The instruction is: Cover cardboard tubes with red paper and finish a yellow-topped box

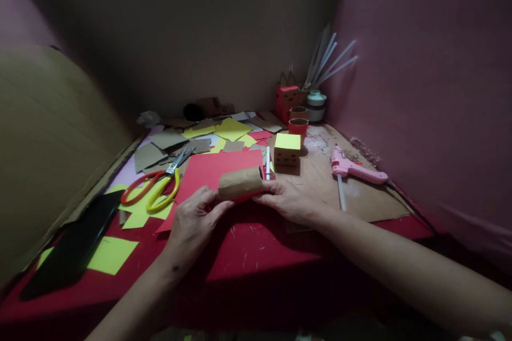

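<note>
A brown cardboard tube [240,183] lies on its side between my two hands, above the near edge of a red paper sheet [216,162]. My left hand [198,213] grips the tube's left end with thumb and fingers. At its right end, my right hand [284,200] pinches the tube, and its dark opening shows just above the fingertips. A white marker [268,162] stands out just beyond my right fingers. Close behind that is a small cardboard box [287,157] with a drawn face and a yellow top.
Scissors [162,181] with red and yellow handles lie at left, near a black flat object [76,250]. At right rests a pink glue gun [356,168] with a cord. Paper and cardboard scraps [232,129] cover the back; a lidded jar [316,106] and a red cat-eared box [287,98] stand there.
</note>
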`<state>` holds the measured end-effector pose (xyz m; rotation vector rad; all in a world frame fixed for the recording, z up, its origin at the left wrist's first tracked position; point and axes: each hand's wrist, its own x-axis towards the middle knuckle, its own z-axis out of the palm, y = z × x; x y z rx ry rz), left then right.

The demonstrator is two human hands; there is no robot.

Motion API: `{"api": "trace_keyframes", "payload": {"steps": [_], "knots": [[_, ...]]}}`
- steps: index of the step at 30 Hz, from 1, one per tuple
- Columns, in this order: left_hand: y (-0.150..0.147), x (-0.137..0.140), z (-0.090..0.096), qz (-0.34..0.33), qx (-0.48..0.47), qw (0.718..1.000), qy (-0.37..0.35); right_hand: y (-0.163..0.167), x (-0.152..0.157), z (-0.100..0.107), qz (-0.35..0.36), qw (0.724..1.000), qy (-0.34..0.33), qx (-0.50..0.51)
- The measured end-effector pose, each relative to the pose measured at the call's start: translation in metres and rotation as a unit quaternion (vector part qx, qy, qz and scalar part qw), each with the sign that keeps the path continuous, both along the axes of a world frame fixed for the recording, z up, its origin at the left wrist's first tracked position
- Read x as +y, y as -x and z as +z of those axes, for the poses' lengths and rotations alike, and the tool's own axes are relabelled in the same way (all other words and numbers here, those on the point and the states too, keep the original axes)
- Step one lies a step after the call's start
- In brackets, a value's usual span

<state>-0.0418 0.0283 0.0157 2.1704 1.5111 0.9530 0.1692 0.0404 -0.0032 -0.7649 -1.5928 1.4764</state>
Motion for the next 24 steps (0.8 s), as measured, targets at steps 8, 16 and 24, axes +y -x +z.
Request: {"api": "trace_keyframes", "payload": {"steps": [8,16,24], "knots": [[-0.001,-0.0001,0.0004,0.001,0.003,1.0,0.031,0.0011,-0.0004,-0.0031,0.006,1.0,0.012,0.022],[0.0009,-0.0031,-0.0029,0.01,0.083,0.995,-0.049,0.0013,0.0004,-0.0055,-0.003,0.999,0.032,0.011],[-0.0002,-0.0064,-0.0046,0.003,0.081,0.994,-0.078,0.0013,0.0,-0.0045,0.0,1.0,0.018,0.01]]}}
